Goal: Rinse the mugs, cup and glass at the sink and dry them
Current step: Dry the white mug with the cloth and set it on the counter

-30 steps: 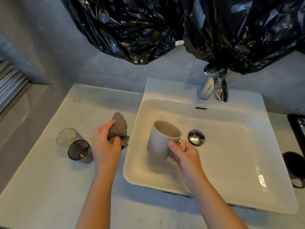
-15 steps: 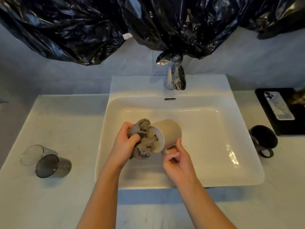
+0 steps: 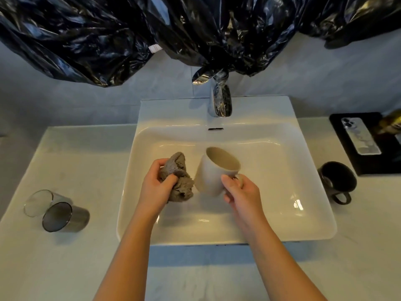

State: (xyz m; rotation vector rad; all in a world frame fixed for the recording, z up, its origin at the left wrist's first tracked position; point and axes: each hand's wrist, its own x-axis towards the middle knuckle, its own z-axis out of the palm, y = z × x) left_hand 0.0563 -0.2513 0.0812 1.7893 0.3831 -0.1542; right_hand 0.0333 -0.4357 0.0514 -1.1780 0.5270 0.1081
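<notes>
Over the white sink (image 3: 312, 213), my right hand (image 3: 240, 192) grips the handle of a beige mug (image 3: 211, 174), tilted with its mouth up and away from me. My left hand (image 3: 157, 190) clutches a crumpled grey-brown cloth (image 3: 178, 179) just left of the mug, touching its side. A clear glass (image 3: 36, 202) and a smoky grey cup (image 3: 65, 217) stand together on the counter at the left. A black mug (image 3: 337, 181) stands on the counter right of the sink.
A chrome faucet (image 3: 220, 98) rises behind the basin, partly under black plastic sheeting (image 3: 173, 33) hanging on the wall. A phone (image 3: 360, 135) lies on a black tray (image 3: 355, 168) at the far right. The pale counter (image 3: 76, 268) surrounds the sink.
The mug has turned from bottom facing the cloth to mouth up. The cloth has moved from the mug's base to its left side. Earlier, my left hand lifted the cloth from the counter.
</notes>
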